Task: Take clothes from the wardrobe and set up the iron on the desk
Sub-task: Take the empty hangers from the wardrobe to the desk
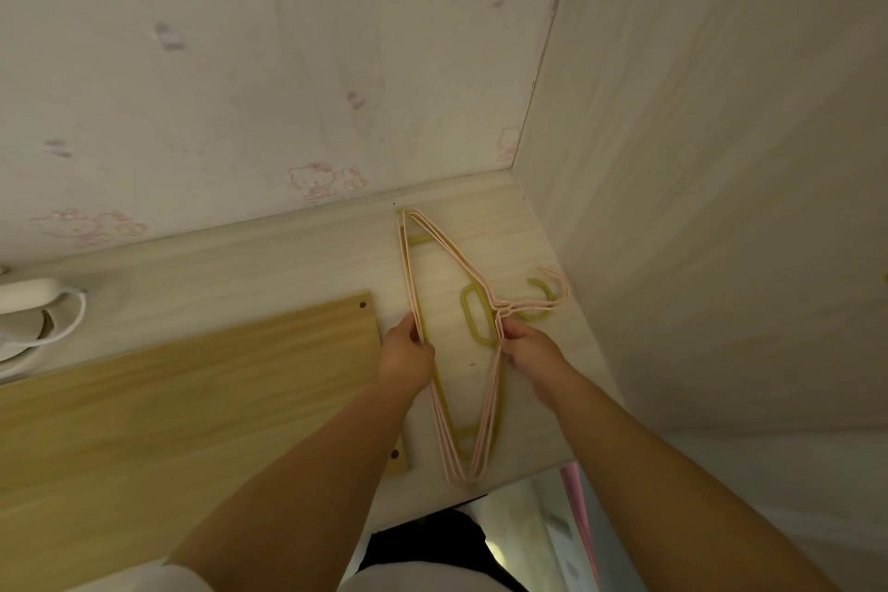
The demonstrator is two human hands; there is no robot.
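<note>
We see the left hand (408, 351) and right hand (528, 346) pinching the hangers (435, 255) on the surface (288, 250); hanger count unclear.

Both forearms are bare from the grip back, the left hand (407, 353) and right hand (533, 351) ungloved and ringless. White short sleeves (158, 579) edge the upper arms; dark trousers (423, 543) show below.

tan wooden board (192, 399) lying flat, cartoon-cat wallpaper (240, 63), white cable (72, 322) at left
</note>
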